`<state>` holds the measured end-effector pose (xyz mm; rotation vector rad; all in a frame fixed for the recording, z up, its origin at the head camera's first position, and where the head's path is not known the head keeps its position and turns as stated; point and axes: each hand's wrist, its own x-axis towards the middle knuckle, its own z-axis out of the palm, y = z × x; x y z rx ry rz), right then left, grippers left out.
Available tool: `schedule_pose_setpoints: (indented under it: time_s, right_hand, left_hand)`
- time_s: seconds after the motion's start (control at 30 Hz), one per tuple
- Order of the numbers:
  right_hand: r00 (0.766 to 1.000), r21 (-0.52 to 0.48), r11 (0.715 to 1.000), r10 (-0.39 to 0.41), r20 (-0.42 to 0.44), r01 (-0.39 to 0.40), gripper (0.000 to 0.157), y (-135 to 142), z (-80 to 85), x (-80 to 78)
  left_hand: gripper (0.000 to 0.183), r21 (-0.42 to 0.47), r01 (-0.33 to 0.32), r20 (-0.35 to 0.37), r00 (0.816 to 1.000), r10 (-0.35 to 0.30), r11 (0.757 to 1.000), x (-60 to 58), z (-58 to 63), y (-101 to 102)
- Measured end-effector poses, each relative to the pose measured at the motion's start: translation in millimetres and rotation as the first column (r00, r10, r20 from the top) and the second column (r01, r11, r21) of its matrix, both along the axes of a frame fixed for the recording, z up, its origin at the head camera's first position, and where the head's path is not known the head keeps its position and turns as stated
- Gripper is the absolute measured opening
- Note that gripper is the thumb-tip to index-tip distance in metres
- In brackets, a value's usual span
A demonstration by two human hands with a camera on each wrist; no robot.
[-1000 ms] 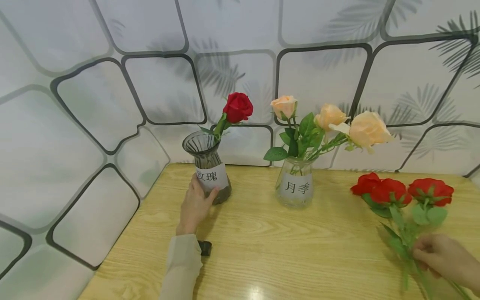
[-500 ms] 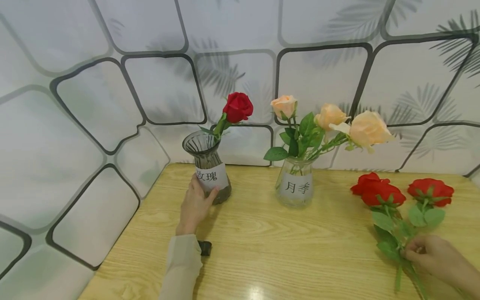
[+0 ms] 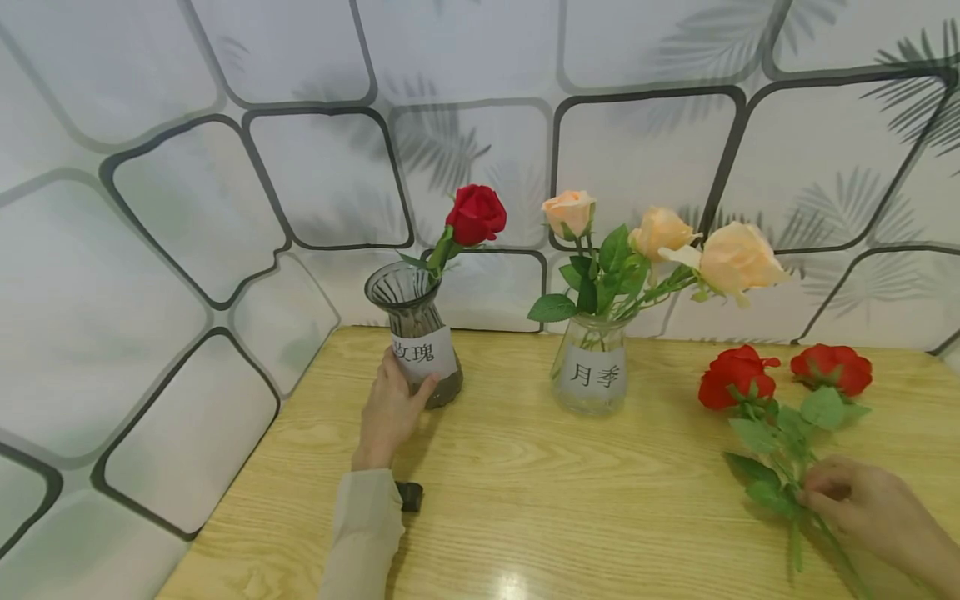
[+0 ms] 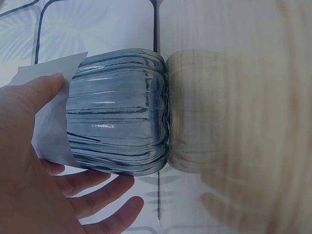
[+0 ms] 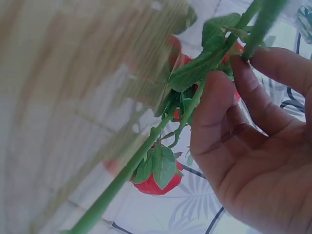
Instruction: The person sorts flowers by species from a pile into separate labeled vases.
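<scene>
My left hand (image 3: 392, 417) grips the lower body of a smoky grey glass vase (image 3: 447, 388), thumb across its white label (image 3: 435, 357). One red rose (image 3: 477, 215) leans rightward out of the vase. In the left wrist view, the fingers (image 4: 105, 200) curve along the underside of the ribbed glass (image 4: 112, 112). At the right, my right hand (image 3: 873, 512) pinches the green stem of a red rose between thumb and fingertips. Red rose heads (image 3: 738, 379) lie close over the table, their leafy stems crossing. The right wrist view shows another stem (image 5: 122, 183) below the pinched one.
A clear glass vase (image 3: 588, 400) with a white label stands mid-table, holding several peach roses (image 3: 738, 258) that spread rightward. The wooden table (image 3: 570, 508) meets a patterned wall covering (image 3: 465, 50) at the back and left.
The right hand has shifted slightly left and away from me. The red rose heads beside it have moved left, the middle one overlapping the leftmost. Left hand and grey vase have stayed put.
</scene>
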<state>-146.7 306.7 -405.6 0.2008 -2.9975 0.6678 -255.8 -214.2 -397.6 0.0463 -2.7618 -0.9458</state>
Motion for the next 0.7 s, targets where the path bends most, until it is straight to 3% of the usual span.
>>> schedule_pose_setpoints:
  time_s: [0.13, 0.23, 0.5, 0.7]
  right_hand:
    - [1.0, -0.034, 0.999, 0.013, -0.027, -0.014, 0.01, -0.8, -2.0, 1.9]
    - [0.994, -0.047, 0.998, 0.034, -0.101, -0.039, 0.014, -2.1, -4.8, 2.2]
    - [0.991, -0.047, 0.997, 0.057, -0.123, -0.064, 0.014, -3.3, -8.3, 0.1]
    - [0.998, -0.039, 0.999, 0.039, 0.043, -0.038, 0.004, -2.5, -4.1, -2.4]
  left_hand:
    - [0.088, 0.005, -0.002, -0.002, 1.0, 0.002, 1.0, 0.1, -0.2, 0.2]
    - [0.087, 0.008, -0.005, -0.006, 1.0, 0.005, 1.0, -0.1, -0.1, 0.4]
    - [0.088, 0.01, -0.009, 0.001, 1.0, 0.009, 1.0, 0.2, 0.7, 0.5]
    - [0.087, 0.012, -0.003, -0.005, 1.0, 0.003, 1.0, 0.5, 0.7, 0.3]
